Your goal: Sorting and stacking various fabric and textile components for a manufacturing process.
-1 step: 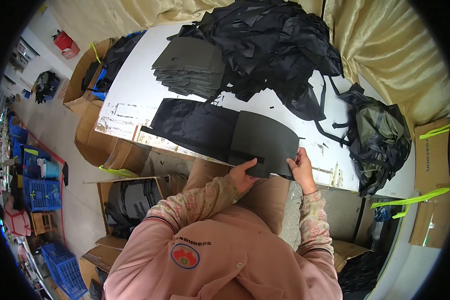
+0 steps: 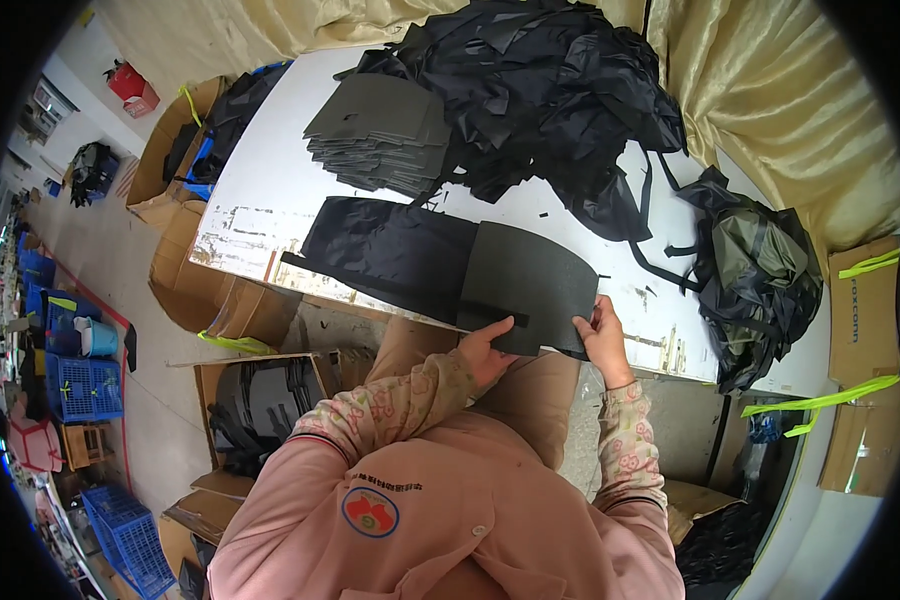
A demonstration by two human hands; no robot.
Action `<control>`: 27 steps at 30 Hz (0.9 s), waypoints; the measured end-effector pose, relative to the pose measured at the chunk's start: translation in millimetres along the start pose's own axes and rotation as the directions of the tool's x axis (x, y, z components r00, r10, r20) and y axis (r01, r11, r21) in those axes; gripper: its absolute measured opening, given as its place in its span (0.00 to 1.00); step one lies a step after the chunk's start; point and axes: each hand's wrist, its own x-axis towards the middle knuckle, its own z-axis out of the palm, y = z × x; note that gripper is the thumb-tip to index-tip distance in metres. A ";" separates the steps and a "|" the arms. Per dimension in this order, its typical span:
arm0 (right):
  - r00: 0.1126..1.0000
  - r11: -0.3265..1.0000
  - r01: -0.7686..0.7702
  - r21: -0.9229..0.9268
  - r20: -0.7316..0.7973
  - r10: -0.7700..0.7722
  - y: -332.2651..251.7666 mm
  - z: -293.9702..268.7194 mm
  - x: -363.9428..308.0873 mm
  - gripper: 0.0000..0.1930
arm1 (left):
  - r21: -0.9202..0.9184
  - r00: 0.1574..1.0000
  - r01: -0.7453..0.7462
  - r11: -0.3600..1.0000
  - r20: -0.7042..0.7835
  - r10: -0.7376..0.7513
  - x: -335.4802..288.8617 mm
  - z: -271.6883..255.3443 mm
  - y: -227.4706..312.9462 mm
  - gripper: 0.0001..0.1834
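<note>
At the table's near edge I hold a dark grey foam sheet [image 2: 535, 270], bent slightly upward. My left hand [image 2: 485, 356] grips its lower left edge, thumb on top beside a short black strip [image 2: 495, 314]. With thumb and fingers, my right hand [image 2: 602, 338] pinches the lower right corner. A black fabric piece [image 2: 390, 245] lies to the left, meeting the foam's left side; whether the two are joined I cannot tell. Beyond it stands a stack of grey foam sheets [image 2: 375, 135]. Behind that spreads a big heap of black fabric pieces [image 2: 540, 90].
On the white table [image 2: 270, 165], a bundle of black and olive fabric [image 2: 760, 255] sits at the right. Open cardboard boxes [image 2: 195, 265] stand at the left; another box [image 2: 270, 405] with dark panels is below. Blue crates [image 2: 90, 388] line the far left floor. Gold curtains [image 2: 770, 90] hang behind.
</note>
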 end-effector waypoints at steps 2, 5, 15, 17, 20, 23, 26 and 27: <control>1.000 0.999 0.009 -0.033 -0.012 -0.009 2.3 -3.0 -0.1 0.15 | -0.026 1.000 -0.001 1.000 -0.016 0.001 -2.7 5.4 -0.8 0.17; 0.999 0.998 -0.016 -0.055 -0.028 0.014 -3.8 -12.0 -1.8 0.15 | -0.020 0.991 0.131 0.991 -0.026 -0.131 -19.8 23.7 8.0 0.17; 0.995 0.860 -0.033 -0.510 -0.101 -0.022 -23.5 -39.9 37.6 0.17 | 0.307 0.670 -0.531 -0.790 0.722 -0.170 -27.2 38.7 39.0 0.34; 0.954 0.792 0.123 -0.598 -0.149 -0.260 -26.7 -38.6 65.8 0.17 | 0.280 0.700 -0.452 -0.847 0.700 -0.143 -13.5 24.9 44.7 0.40; 0.877 0.571 0.209 -0.794 -0.106 -0.469 -14.3 -36.4 108.5 0.21 | 0.257 0.820 -0.334 -0.907 0.553 -0.146 -5.3 0.3 40.6 0.48; 0.879 0.409 0.144 -0.901 -0.074 -0.471 13.5 -43.1 135.6 0.19 | 0.264 0.822 -0.319 -0.910 0.555 -0.127 -3.3 6.2 30.7 0.47; 0.977 0.386 0.046 -0.921 -0.038 -0.208 -14.8 -34.5 142.7 0.16 | 0.267 0.823 -0.297 -0.917 0.559 -0.104 -6.9 4.4 26.2 0.47; 1.000 0.362 -0.008 -0.932 -0.011 -0.006 -28.5 -28.3 144.7 0.15 | 0.284 0.832 -0.289 -0.914 0.546 -0.093 -9.1 3.4 27.3 0.47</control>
